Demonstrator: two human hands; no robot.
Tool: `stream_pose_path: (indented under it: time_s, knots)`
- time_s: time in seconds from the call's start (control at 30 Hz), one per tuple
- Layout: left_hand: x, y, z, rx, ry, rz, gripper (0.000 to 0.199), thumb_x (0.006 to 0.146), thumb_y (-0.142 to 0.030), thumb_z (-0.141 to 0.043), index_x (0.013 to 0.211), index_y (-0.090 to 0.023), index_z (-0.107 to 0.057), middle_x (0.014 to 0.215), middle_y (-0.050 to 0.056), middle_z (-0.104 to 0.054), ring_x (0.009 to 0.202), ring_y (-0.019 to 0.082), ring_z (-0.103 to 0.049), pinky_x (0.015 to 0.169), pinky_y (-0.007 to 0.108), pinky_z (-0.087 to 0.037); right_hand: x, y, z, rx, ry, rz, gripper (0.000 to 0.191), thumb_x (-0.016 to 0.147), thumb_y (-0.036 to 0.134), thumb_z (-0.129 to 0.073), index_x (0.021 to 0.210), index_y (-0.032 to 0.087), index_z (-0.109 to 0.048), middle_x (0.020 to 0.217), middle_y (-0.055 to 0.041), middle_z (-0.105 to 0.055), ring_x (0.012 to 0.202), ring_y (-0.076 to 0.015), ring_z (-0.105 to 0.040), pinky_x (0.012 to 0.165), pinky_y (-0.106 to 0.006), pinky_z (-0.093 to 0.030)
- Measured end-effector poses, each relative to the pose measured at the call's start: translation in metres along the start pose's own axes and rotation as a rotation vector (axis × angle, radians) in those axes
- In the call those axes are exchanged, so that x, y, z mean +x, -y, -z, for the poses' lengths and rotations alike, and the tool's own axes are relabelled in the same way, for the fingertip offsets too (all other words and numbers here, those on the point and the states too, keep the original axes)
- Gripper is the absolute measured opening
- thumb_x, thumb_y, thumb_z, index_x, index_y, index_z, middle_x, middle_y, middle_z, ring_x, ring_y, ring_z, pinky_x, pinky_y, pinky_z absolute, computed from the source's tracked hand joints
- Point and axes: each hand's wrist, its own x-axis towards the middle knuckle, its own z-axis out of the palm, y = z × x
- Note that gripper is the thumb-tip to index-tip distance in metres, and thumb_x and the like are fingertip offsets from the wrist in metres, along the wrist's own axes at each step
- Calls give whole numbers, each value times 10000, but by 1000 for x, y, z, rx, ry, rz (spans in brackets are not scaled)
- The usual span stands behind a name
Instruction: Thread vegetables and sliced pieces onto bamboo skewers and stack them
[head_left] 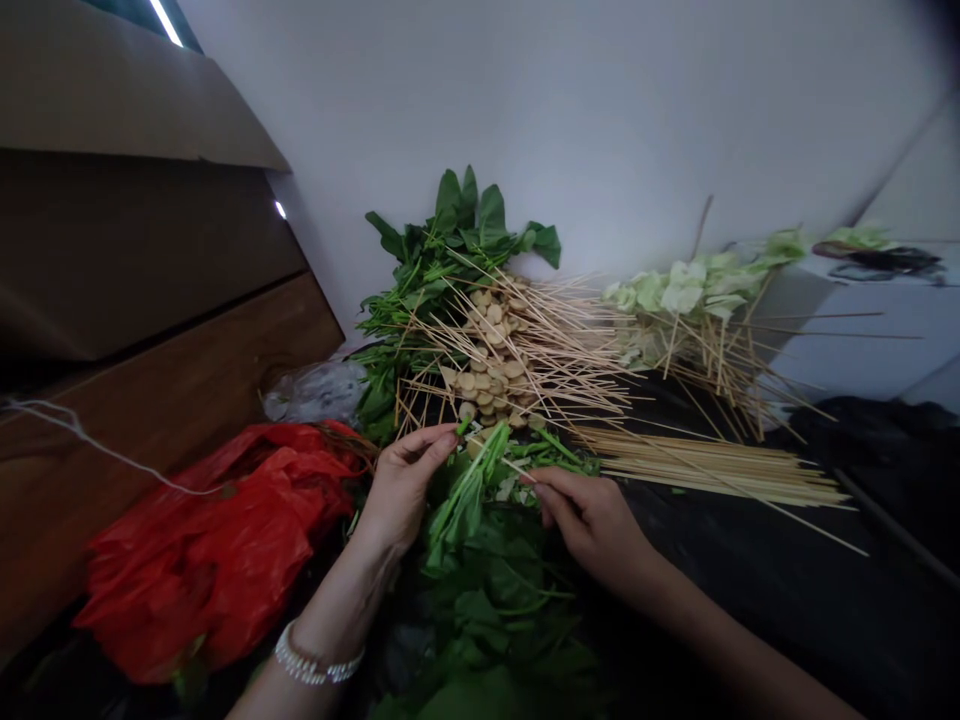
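My left hand (pixel 405 485), with a beaded bracelet at the wrist, pinches a short green stem piece (pixel 463 426) between thumb and forefinger. Opposite it, my right hand (pixel 589 515) is closed on a thin bamboo skewer (pixel 517 467) that points to the left. A bunch of leafy green stems (pixel 472 485) lies at the skewer's tip, between my hands; whether it is threaded on cannot be made out. Below spreads a pile of dark green leaves (pixel 487 620). Cut stems and scraps (pixel 559 455) lie just beyond my right fingers.
Behind my hands are skewered pale round slices (pixel 491 375) and leafy greens (pixel 442 250). Bare skewers (pixel 712 470) lie to the right, below skewers of pale cabbage leaves (pixel 697 290). A red plastic bag (pixel 217 545) and a clear bag (pixel 319 392) sit on the left.
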Motion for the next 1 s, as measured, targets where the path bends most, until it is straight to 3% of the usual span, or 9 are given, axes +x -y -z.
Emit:
stream_pose_path:
  time_s: [0.27,0.8,1.0]
  knots:
    - [-5,-3,-3,49,40,45,328,598,-368,-874,851,-177,-789,726,18,-727,642,114,-598,624,205,-459,-1,1,-1,4,-8,-11,222,954,184,-451,918,207,-669,625,34,-573,554,-114,-533,586,-219,-410]
    - [-4,-3,-2,140,29,-1,311,603,-382,-866,820,-173,-790,788,38,-756,700,134,-624,701,231,-482,-1,1,-2,-36,0,0,243,963,204,-435,953,192,-678,669,0,-630,571,-125,-556,608,-222,-431]
    - [-6,-3,-3,156,94,36,284,617,-380,-855,813,-185,-790,826,46,-773,729,157,-661,746,257,-512,-2,0,-5,-40,-34,33,252,956,184,-440,962,194,-692,649,-5,-630,557,-135,-563,600,-229,-444]
